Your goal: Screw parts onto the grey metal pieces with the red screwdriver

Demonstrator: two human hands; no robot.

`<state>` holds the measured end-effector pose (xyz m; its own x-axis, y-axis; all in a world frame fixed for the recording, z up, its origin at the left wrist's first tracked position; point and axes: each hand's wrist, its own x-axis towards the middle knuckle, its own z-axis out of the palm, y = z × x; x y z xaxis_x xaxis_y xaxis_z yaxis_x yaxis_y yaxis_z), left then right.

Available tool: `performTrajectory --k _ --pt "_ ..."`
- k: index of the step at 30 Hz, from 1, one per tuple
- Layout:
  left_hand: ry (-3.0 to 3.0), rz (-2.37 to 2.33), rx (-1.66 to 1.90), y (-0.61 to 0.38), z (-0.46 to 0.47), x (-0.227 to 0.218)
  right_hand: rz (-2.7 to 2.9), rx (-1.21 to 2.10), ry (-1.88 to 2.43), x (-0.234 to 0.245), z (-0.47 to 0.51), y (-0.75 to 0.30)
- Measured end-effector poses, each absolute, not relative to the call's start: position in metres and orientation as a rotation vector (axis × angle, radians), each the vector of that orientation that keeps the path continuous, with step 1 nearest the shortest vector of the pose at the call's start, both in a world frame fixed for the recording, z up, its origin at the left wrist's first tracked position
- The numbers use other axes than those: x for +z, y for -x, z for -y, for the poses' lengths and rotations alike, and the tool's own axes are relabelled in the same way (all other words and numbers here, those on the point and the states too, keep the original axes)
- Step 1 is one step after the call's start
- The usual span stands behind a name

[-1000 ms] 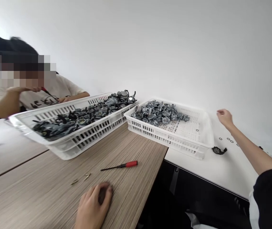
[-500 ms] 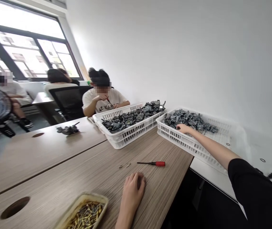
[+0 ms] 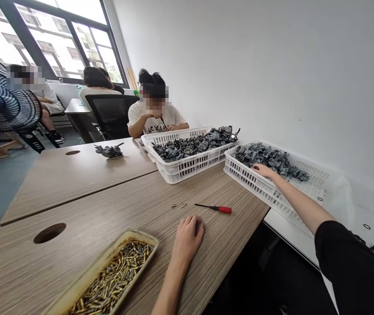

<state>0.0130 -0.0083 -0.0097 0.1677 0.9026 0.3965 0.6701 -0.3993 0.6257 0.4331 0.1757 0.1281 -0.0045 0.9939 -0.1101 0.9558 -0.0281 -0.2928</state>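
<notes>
My left hand rests on the wooden table, fingers curled down over a small dark thing that I cannot make out. My right arm stretches out to the right-hand white basket. My right hand lies on the heap of grey metal parts inside it, fingers stretched out and nothing visibly gripped. A red-handled screwdriver lies just beyond my left hand, with two small screws to its left.
A tray of brass screws sits at the near edge. A second white basket holds dark assembled parts. Black rings lie on the white table. A person works behind the baskets; a fan stands far left.
My right hand swung from the white table on the right into the right-hand basket and settled on the metal parts. The view turned left. My left hand stayed put.
</notes>
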Motion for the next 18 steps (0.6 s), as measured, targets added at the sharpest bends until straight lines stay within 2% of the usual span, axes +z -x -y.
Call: performTrajectory --k 18 --pt "-2.128 -1.524 1.025 -0.0136 0.0132 -0.0022 2.090 0.336 2.083 0.1197 -0.1800 -0.4396"
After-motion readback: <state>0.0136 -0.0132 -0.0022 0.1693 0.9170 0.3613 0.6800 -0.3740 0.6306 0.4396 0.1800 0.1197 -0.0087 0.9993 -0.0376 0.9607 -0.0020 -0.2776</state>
